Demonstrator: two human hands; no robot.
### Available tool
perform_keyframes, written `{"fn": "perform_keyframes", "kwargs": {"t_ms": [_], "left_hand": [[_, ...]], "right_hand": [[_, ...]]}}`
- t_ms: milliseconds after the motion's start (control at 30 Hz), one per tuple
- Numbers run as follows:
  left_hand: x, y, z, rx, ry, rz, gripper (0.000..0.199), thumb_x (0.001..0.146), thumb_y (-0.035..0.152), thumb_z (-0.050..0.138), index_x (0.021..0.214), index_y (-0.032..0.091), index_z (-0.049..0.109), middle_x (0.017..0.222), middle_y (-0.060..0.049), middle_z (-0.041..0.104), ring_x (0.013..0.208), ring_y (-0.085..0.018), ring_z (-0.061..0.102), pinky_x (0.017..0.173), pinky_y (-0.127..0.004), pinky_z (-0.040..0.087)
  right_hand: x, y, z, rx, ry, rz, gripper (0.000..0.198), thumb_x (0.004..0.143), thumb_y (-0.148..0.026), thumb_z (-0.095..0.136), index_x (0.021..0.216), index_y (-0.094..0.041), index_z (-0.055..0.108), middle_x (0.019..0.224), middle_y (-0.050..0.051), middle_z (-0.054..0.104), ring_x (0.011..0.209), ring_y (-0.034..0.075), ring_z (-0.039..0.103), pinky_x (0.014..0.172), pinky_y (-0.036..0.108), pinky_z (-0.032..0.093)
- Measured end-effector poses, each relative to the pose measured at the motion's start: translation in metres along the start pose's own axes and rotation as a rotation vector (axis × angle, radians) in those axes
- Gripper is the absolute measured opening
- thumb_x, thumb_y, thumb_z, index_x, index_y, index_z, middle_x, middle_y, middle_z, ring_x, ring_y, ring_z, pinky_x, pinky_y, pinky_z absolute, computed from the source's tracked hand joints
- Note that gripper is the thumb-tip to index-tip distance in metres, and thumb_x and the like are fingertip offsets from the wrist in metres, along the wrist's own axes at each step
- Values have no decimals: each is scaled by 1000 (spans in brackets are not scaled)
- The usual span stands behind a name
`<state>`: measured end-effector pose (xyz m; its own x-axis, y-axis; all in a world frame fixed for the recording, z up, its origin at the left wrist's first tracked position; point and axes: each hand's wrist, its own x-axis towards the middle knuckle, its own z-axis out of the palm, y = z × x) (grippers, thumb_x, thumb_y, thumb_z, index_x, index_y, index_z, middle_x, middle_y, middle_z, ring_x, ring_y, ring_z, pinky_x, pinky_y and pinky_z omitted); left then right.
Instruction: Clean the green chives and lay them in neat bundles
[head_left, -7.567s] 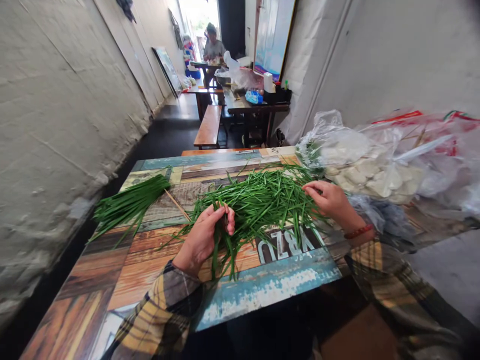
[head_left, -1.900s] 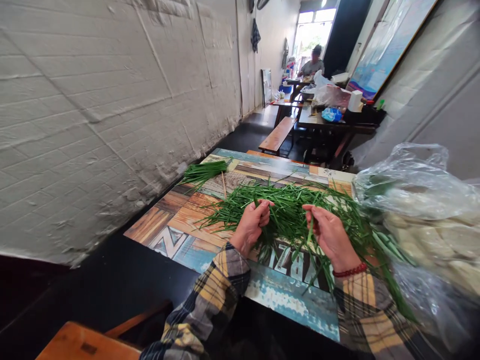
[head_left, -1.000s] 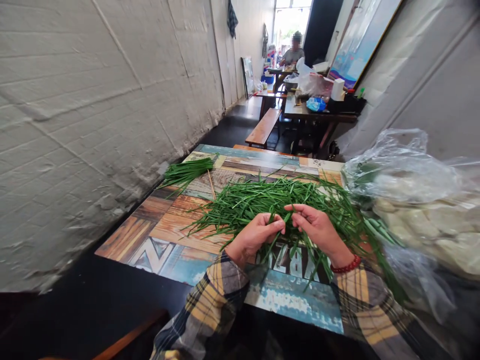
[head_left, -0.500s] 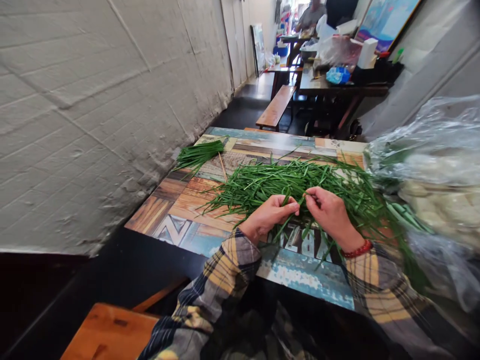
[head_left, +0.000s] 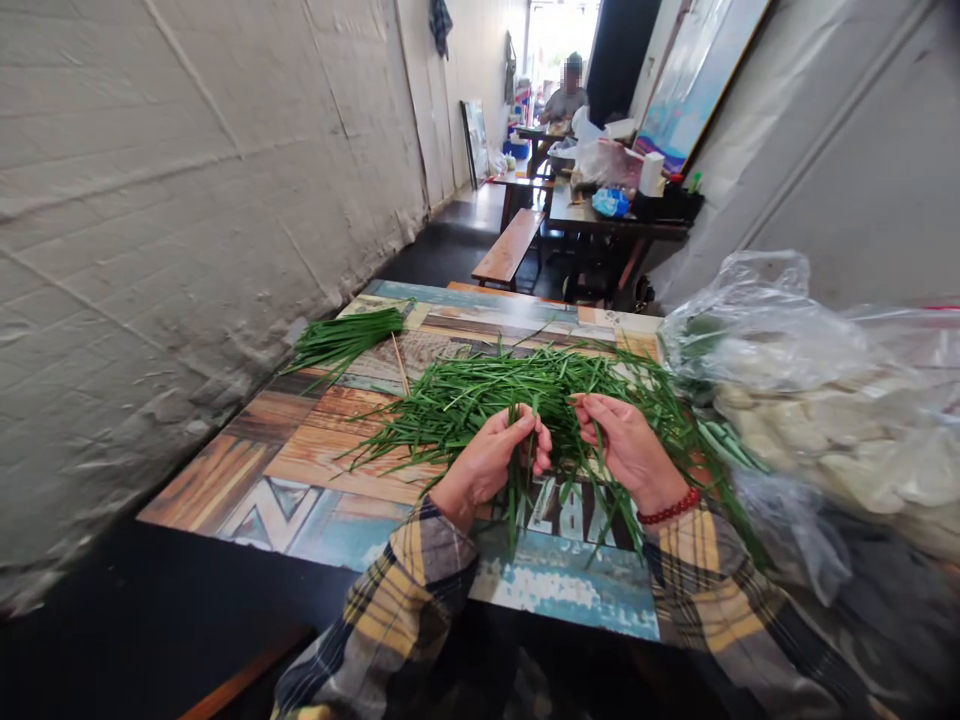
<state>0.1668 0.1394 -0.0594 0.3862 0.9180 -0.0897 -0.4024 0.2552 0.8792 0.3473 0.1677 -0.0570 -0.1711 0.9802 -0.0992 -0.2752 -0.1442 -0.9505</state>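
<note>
Loose heap of long green blades (head_left: 465, 395) spread across the patchwork-patterned table (head_left: 300, 440), ends fanning out toward the near edge. Left hand (head_left: 491, 460) over the near side of the heap, thumb and fingers pinching a few held blades (head_left: 515, 500); these pass through the grip, tips just above it, lengths hanging below toward the tabletop. Right hand (head_left: 630, 450) at the heap's near right, apart from the left; thumb and forefinger pressed together at the tips, a thin brownish bit showing there, too small to tell whether pinched. One blade hangs just below those fingers; cannot tell if gripped. Red bead bracelet (head_left: 670, 507) on the right wrist, plaid sleeves (head_left: 427, 560) on both arms. Left of the heap, a neat green bundle (head_left: 345, 338), blades aligned; between bundle and heap, a thin stick (head_left: 400, 364). Right of the heap, clear plastic bags (head_left: 757, 330), with pale pieces (head_left: 810, 430) inside. Beyond the heap, past the table, a wooden bench (head_left: 510, 247), a second table (head_left: 622, 228) bearing a blue packet (head_left: 611, 203), and farther back, a seated person (head_left: 566, 103).
</note>
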Motion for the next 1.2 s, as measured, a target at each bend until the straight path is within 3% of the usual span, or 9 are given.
{"fn": "perform_keyframes", "kwargs": {"t_ms": [167, 333, 433, 567, 700, 767, 900, 1100, 1200], "left_hand": [[1, 1, -1, -20, 133, 5, 31, 74, 41, 70, 79, 16, 51, 53, 9, 38, 37, -1, 25, 37, -15, 14], [0, 2, -1, 40, 237, 59, 39, 67, 40, 76, 93, 14, 61, 47, 11, 29, 39, -2, 20, 39, -18, 12], [0, 2, -1, 68, 282, 77, 44, 65, 40, 77, 97, 12, 65, 47, 11, 31, 39, -2, 19, 40, -20, 11], [1, 2, -1, 138, 324, 96, 40, 65, 42, 77, 87, 10, 68, 45, 9, 34, 39, -2, 21, 41, -21, 10], [1, 4, -3, 62, 386, 138, 35, 66, 40, 76, 81, 10, 67, 45, 9, 32, 38, -2, 22, 40, -20, 10], [1, 5, -6, -6, 395, 168, 33, 68, 39, 75, 82, 11, 66, 45, 10, 29, 38, -2, 20, 39, -19, 10], [0, 6, -11, -90, 413, 231, 30, 70, 36, 75, 83, 11, 65, 47, 11, 26, 38, -1, 18, 38, -18, 11], [1, 9, -15, -165, 509, 303, 33, 67, 34, 77, 84, 11, 64, 49, 12, 24, 38, -1, 18, 37, -17, 12], [1, 10, -17, -190, 568, 326, 36, 63, 36, 79, 84, 11, 63, 49, 12, 24, 37, -1, 18, 36, -16, 13]], "right_hand": [[-5, 1, 6, -30, -83, 84, 28, 70, -42, 72, 82, -17, 71, 67, -2, 54, 52, 5, 43, 46, 19, 31], [-7, 11, 7, -226, -128, 66, 33, 73, -49, 65, 79, -17, 69, 64, -1, 55, 49, 7, 41, 43, 21, 28], [-10, 14, 10, -449, -142, -34, 33, 78, -49, 59, 73, -17, 68, 62, -1, 55, 49, 9, 42, 45, 23, 29], [-13, 12, 15, -699, -182, -221, 31, 82, -44, 54, 74, -18, 70, 63, 1, 60, 54, 12, 48, 52, 25, 35], [-8, 12, 8, -586, -178, -151, 35, 84, -46, 51, 84, -18, 71, 75, 4, 67, 63, 14, 57, 58, 26, 42], [-2, 12, -1, -489, -62, -152, 33, 83, -46, 52, 89, -19, 70, 82, 4, 68, 73, 15, 59, 64, 27, 44], [8, 10, -14, -463, 109, -260, 23, 79, -41, 60, 73, -19, 65, 81, 4, 65, 79, 17, 58, 71, 29, 44], [6, 4, -15, -484, -78, -235, 28, 81, -41, 59, 101, -22, 65, 94, 4, 68, 81, 16, 60, 73, 29, 46], [4, 4, -15, -644, -124, -247, 29, 82, -44, 58, 96, -21, 66, 87, 4, 69, 75, 17, 61, 69, 30, 47]]}}
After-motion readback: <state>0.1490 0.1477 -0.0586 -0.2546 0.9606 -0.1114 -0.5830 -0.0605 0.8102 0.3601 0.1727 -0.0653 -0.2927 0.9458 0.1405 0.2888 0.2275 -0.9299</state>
